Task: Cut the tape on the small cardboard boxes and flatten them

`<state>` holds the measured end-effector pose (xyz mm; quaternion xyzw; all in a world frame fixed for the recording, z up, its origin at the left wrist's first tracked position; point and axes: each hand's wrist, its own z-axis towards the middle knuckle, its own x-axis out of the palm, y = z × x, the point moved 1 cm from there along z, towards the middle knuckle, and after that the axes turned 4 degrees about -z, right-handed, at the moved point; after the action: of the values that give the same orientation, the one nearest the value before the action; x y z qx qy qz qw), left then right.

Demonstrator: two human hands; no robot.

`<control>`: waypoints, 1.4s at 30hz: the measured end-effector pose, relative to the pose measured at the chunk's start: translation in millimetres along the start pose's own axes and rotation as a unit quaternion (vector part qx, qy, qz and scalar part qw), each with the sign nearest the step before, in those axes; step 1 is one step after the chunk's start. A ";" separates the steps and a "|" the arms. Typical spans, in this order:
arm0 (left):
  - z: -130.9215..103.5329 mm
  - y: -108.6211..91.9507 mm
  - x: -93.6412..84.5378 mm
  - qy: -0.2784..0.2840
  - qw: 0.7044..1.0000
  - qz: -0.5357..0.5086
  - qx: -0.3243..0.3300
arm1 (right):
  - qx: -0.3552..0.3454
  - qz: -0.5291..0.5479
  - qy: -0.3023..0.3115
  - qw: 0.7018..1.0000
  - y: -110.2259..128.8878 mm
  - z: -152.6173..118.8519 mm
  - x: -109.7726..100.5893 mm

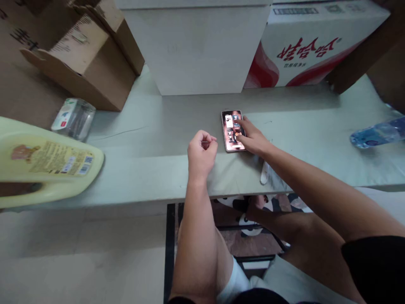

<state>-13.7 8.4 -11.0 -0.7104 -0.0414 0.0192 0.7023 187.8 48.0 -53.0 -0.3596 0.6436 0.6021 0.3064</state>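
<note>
On the counter (133, 177), my right hand (257, 140) is spread over the phone (232, 131); stray contact could cause mis-selection. My left hand (201, 153) is curled, contents indiscernible.

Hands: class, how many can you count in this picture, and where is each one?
2. The left hand is curled, to the left of the phone; the right hand is over the phone's lit screen. No other hand shows.

The white-and-red carton (311, 52) reads 娃哈哈 and, seemingly, 饮用纯净水 below.
</note>
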 end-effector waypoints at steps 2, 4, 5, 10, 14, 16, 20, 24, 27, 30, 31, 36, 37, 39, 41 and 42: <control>0.5 0.2 0.2 0.002 1.000 -0.001 0.003 | 0.006 -0.003 0.001 1.000 2.2 0.3 0.8; 0.8 0.2 0.4 0.002 1.000 -0.002 0.002 | 0.012 -0.006 0.004 1.000 3.4 0.1 1.5; 0.9 0.2 0.4 0.002 1.000 -0.001 0.001 | 0.014 -0.007 0.005 1.000 3.5 0.0 1.8; 0.4 0.6 -0.8 -0.001 1.000 -0.002 0.002 | 0.002 0.041 -0.008 0.999 -5.8 0.8 1.3; -0.3 1.7 -2.1 -0.002 1.000 -0.007 0.000 | -0.008 0.122 -0.001 0.993 -19.0 3.3 0.0; -0.5 1.9 -1.8 0.000 1.000 -0.011 0.000 | -0.011 0.153 0.004 0.988 -21.7 3.7 -0.5; -0.4 1.5 0.0 -0.002 1.000 -0.011 0.001 | 0.008 0.164 -0.005 0.986 -21.4 2.7 -0.9; 0.8 1.4 0.7 -0.003 1.000 -0.014 -0.002 | -0.002 0.173 -0.009 0.985 -27.1 5.5 3.2; 1.0 2.1 -0.1 -0.004 1.000 -0.013 0.000 | -0.018 0.171 -0.008 0.985 -34.7 9.1 7.8; 0.4 3.1 -0.6 0.000 1.000 -0.010 0.002 | -0.027 0.155 -0.010 0.988 -37.0 9.8 9.1; 0.2 3.4 -0.7 0.001 1.000 -0.009 0.003 | -0.028 0.147 -0.011 0.989 -36.1 9.2 8.6; -0.2 4.3 -0.9 0.002 1.000 -0.011 0.006 | -0.024 0.114 -0.020 0.993 -27.7 3.8 2.1; -0.2 4.4 -0.9 0.001 1.000 -0.011 0.007 | -0.025 0.120 -0.019 0.992 -26.5 3.0 1.0; -0.3 4.5 -1.1 0.001 1.000 -0.012 0.010 | -0.025 0.143 -0.011 0.989 -24.9 1.9 -0.3; -0.3 4.4 -1.2 0.000 1.000 -0.012 0.008 | -0.020 0.157 -0.008 0.987 -23.5 0.9 -1.1; -0.2 4.3 -1.3 0.000 1.000 -0.012 0.007 | -0.016 0.151 -0.008 0.988 -22.5 0.3 -1.4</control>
<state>-14.8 8.0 -15.3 -0.7051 -0.0495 0.0111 0.7073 207.3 48.1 -64.3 -0.2581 0.6782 0.6550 0.2108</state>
